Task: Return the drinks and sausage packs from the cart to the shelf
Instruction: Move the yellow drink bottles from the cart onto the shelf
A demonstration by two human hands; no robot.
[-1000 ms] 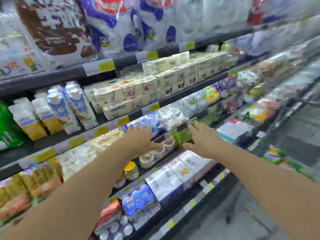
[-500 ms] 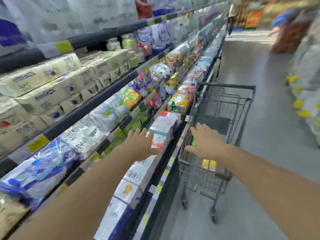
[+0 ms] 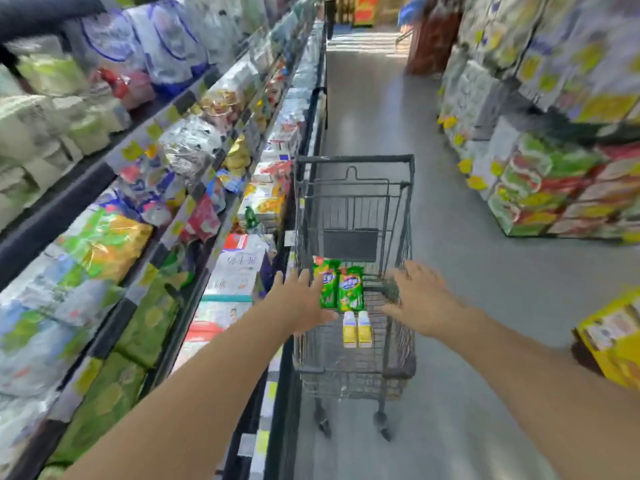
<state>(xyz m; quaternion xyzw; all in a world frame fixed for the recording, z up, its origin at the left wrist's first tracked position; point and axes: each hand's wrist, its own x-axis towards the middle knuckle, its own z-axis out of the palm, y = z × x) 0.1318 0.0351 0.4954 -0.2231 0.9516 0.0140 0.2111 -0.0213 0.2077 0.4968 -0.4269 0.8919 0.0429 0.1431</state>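
Note:
A grey wire shopping cart (image 3: 353,161) stands in the aisle beside the shelf (image 3: 194,202) on my left. Inside it lie two green sausage packs (image 3: 341,287) and two small yellow-and-white drink bottles (image 3: 356,329). My left hand (image 3: 301,303) hovers over the cart's left rim, fingers spread, just left of the green packs and holding nothing. My right hand (image 3: 422,299) reaches over the cart's right side, fingers apart and empty. Both forearms stretch in from the bottom of the view.
The shelf's tiers hold many bagged and boxed goods behind yellow price tags. Stacked cartons (image 3: 554,188) line the right side of the aisle, and a yellow box (image 3: 613,337) sits near my right arm. Grey floor (image 3: 467,271) runs ahead past the cart.
My view has swung right, from the shelf to the cart. Both hands have moved away from the shelf and now reach over the cart basket, still empty.

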